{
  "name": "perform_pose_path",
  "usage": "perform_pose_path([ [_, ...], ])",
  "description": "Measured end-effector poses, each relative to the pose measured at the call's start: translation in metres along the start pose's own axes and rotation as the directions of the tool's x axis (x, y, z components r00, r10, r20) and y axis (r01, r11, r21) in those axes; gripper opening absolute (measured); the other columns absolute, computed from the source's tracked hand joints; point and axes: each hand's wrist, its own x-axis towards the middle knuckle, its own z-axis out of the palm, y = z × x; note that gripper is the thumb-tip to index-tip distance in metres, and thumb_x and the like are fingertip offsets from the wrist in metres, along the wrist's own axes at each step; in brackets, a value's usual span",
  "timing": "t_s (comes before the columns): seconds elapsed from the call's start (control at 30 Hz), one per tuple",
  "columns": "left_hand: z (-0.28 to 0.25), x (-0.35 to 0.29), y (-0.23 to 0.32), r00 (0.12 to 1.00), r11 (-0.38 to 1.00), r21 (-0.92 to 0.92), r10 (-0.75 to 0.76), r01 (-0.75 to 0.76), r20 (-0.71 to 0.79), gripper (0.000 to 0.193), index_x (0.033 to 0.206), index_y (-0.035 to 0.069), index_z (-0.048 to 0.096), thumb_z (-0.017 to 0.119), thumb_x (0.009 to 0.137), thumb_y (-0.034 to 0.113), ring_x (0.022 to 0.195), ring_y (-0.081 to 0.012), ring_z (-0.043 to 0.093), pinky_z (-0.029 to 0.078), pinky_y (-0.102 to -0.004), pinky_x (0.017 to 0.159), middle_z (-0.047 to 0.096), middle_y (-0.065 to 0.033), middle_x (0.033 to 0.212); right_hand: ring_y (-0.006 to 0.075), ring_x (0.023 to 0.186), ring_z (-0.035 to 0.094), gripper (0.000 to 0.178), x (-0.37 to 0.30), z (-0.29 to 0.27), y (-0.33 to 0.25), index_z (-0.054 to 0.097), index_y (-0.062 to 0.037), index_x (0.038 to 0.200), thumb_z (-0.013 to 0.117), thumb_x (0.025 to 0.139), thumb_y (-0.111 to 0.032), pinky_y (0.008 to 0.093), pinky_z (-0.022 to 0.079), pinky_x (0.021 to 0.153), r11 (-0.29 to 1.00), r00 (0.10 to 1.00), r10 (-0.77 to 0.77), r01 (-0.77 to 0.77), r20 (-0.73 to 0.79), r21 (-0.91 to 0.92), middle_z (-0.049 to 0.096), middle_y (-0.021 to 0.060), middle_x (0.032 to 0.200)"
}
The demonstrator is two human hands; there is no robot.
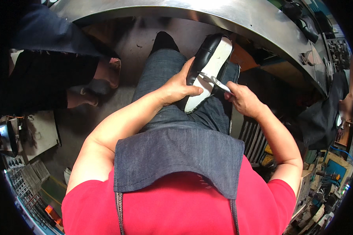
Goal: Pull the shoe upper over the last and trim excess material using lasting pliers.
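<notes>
A black leather shoe (203, 55) lies bottom up across my lap, its pale underside showing and its far end pointing away to the upper right. My left hand (180, 86) grips it from the left side, the thumb lying over the pale underside. Closed round the handles of metal pliers (220, 83), my right hand (241, 98) holds them from the right. The pliers' head reaches across the middle of the underside, toward the shoe's left edge. Whether the jaws bite on the leather is too small to tell.
A curved metal workbench (176, 11) spans the far side, with dark shoes (302, 23) at its right. Another person's legs (82, 82) stand at the left. A slatted grate (250, 137) is beside my right arm, near cluttered tools (321, 196). A denim apron (176, 156) covers my front.
</notes>
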Motion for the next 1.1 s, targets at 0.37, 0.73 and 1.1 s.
perform_pose_path([
  [0.37,-0.002,0.011,0.004,0.976,0.944,-0.248,-0.209,0.217,0.057,0.098,0.155,0.006,0.001,0.061,0.092,0.051,0.142,-0.0313,0.029,0.026,-0.0371,0.115,0.026,-0.0241,0.154,0.0402,0.074,0.060,0.014,-0.011,0.032,0.014,0.047,-0.0031,0.088,0.054,0.079,0.004,0.0441,0.049,0.064,0.997,0.980,-0.054,0.042,-0.193,-0.067,0.057,0.0174,0.075],
  [0.73,0.007,0.027,0.010,0.972,0.975,0.072,-0.202,0.212,-0.118,0.081,0.146,-0.003,0.021,0.064,0.090,0.036,0.120,-0.0328,0.053,0.043,-0.0376,0.100,0.047,-0.0275,0.134,0.0373,0.082,0.059,0.019,-0.042,0.029,-0.002,0.048,-0.0024,0.092,0.051,0.076,0.008,0.0417,0.049,0.069,0.967,0.955,-0.151,0.089,-0.254,-0.239,0.056,0.0162,0.082],
  [1.1,0.013,0.022,0.011,0.969,0.952,0.267,-0.088,0.151,-0.233,0.073,0.142,-0.001,0.034,0.065,0.085,0.031,0.116,-0.0284,0.057,0.043,-0.0341,0.098,0.058,-0.0216,0.123,0.0355,0.078,0.063,0.014,-0.001,0.036,-0.011,0.048,-0.0008,0.089,0.046,0.079,0.009,0.0422,0.049,0.070,0.948,0.884,0.289,-0.209,-0.368,0.241,0.059,0.0169,0.077],
])
